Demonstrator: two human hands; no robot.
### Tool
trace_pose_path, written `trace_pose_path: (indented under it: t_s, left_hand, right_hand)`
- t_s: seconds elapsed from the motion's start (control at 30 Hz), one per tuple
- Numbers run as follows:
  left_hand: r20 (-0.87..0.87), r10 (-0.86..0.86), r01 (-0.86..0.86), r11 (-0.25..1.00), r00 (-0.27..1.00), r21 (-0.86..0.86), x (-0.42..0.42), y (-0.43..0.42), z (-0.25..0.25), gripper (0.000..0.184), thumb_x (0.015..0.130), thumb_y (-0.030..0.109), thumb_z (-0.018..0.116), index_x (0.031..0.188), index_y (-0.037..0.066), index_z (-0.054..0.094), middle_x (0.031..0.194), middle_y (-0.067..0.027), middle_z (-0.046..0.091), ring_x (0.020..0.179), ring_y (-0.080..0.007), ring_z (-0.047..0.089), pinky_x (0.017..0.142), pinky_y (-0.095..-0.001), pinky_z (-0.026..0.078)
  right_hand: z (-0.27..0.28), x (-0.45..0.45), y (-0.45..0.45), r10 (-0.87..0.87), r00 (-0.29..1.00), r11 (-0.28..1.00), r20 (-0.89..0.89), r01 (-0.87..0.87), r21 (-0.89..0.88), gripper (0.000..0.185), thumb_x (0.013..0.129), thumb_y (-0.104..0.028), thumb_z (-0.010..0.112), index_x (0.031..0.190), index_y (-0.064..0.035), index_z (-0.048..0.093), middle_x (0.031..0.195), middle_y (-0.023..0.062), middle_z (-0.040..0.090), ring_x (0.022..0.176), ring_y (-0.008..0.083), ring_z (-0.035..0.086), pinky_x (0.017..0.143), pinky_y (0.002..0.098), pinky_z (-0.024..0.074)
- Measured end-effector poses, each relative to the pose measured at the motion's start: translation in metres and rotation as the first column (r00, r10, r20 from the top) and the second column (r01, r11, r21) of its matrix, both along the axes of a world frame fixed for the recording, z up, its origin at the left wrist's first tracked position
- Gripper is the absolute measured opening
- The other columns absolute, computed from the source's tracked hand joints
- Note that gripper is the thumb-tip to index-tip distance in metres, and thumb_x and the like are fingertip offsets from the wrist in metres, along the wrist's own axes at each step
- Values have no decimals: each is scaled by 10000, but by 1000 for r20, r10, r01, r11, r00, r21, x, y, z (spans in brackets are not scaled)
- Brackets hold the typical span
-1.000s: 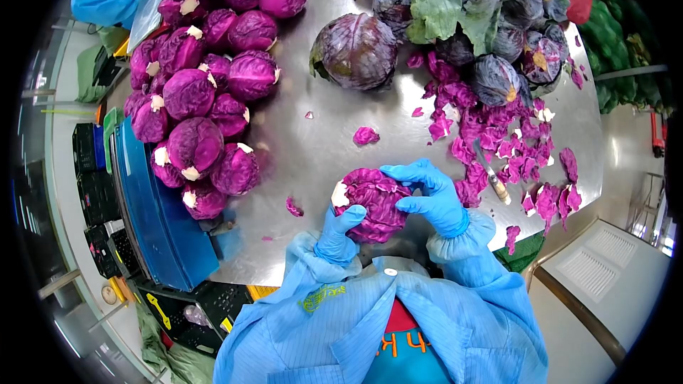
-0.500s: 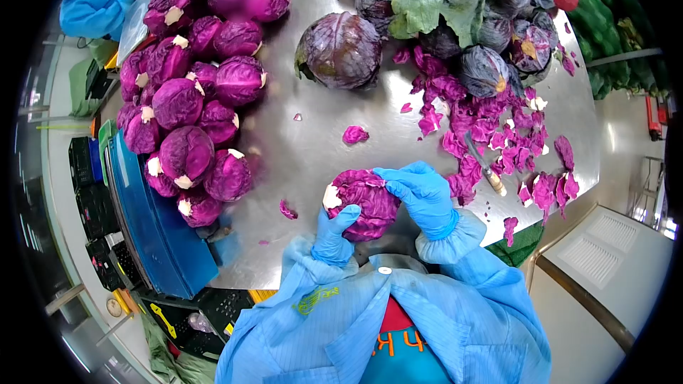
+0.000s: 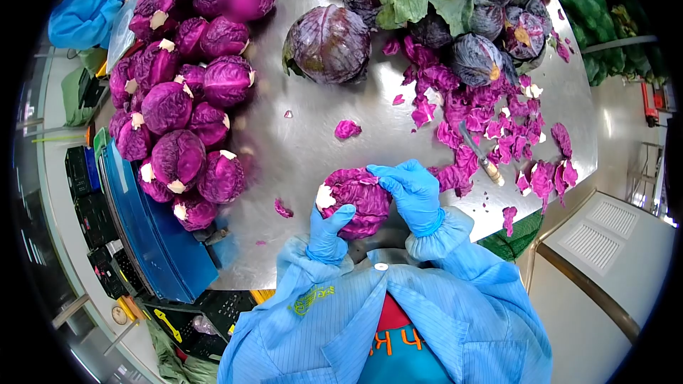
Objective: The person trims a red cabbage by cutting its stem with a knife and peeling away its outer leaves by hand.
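A purple cabbage [image 3: 361,201] with a white cut stem on its left side is held low over the steel table [image 3: 299,146]. My left hand [image 3: 329,233], in a blue glove, grips it from the lower left, thumb on its front. My right hand [image 3: 412,195], also gloved, pinches at the cabbage's upper right edge with fingers pressed together; whether a leaf is between them is hidden. A knife [image 3: 482,155] lies among torn purple leaves [image 3: 448,107] to the right. A small leaf piece [image 3: 348,129] lies beyond the cabbage.
Trimmed purple cabbages [image 3: 178,161] are piled at the left. Darker untrimmed cabbages [image 3: 328,44] with large outer leaves stand at the back. Blue panels [image 3: 153,220] and a black crate [image 3: 196,327] are beside the table's left edge. Green mesh sacks [image 3: 605,21] are at the right.
My right hand's fingers have closed from a spread hold to a pinch at the cabbage's upper edge. The whole view has shifted, so table items appear farther left.
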State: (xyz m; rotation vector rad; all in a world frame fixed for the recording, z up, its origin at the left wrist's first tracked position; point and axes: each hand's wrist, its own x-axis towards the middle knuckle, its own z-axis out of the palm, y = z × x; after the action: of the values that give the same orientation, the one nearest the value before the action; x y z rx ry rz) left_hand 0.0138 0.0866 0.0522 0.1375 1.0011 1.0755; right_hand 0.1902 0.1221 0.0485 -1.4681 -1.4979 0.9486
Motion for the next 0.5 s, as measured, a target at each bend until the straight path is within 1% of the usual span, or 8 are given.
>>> trace_pose_path:
  t_s: [0.13, 0.23, 0.33, 0.4, 0.43, 0.5]
  left_hand:
    - [15, 3, -3, 1000, 1000, 7, -2, -2, 0, 659, 739, 47, 774, 1330, 17, 484, 1217, -120, 603, 1096, -247, 617, 944, -411, 537]
    - [22, 4, -5, 1000, 1000, 22, -3, -4, -2, 667, 733, 47, 776, 1330, 13, 482, 1219, -121, 601, 1096, -249, 618, 947, -409, 536]
    - [-5, -8, 8, 1000, 1000, 27, -2, -3, 0, 678, 729, 50, 775, 1335, 8, 474, 1225, -124, 597, 1097, -253, 617, 948, -408, 534]
    - [-39, -16, 17, 999, 999, 33, -1, -1, 2, 681, 728, 56, 771, 1337, 4, 470, 1228, -127, 596, 1100, -255, 617, 949, -408, 534]
    - [-18, 1, 0, 999, 1000, 53, 1, -1, 4, 680, 729, 56, 769, 1337, 4, 470, 1228, -129, 596, 1099, -255, 618, 948, -409, 534]
    - [19, 28, -30, 996, 999, 86, 2, -2, 11, 676, 730, 55, 763, 1337, 4, 470, 1228, -131, 596, 1097, -256, 619, 947, -410, 535]
  right_hand:
    - [4, -4, -3, -32, 999, 999, -17, 32, -11, 212, 815, -121, 732, 1024, -121, 761, 790, 36, 680, 709, 169, 614, 623, 293, 513]
    - [3, -5, -5, -45, 997, 999, 61, 43, 26, 200, 814, -133, 734, 1011, -128, 765, 797, 36, 683, 685, 163, 610, 604, 294, 511]
    - [0, -5, -6, -68, 997, 997, 21, 67, 26, 204, 823, -176, 732, 1023, -152, 763, 774, 41, 665, 676, 173, 615, 587, 302, 508]
    - [11, -6, -9, -62, 980, 997, 187, 52, 60, 227, 831, -207, 726, 1054, -175, 753, 753, 43, 643, 664, 187, 620, 578, 313, 508]
    - [16, -6, -9, -58, 962, 996, 267, 39, 76, 238, 835, -223, 723, 1069, -187, 748, 743, 44, 632, 658, 194, 622, 574, 318, 508]
    - [18, -3, -7, -56, 951, 995, 304, 28, 95, 264, 839, -239, 717, 1100, -204, 735, 731, 43, 613, 643, 206, 623, 561, 327, 507]
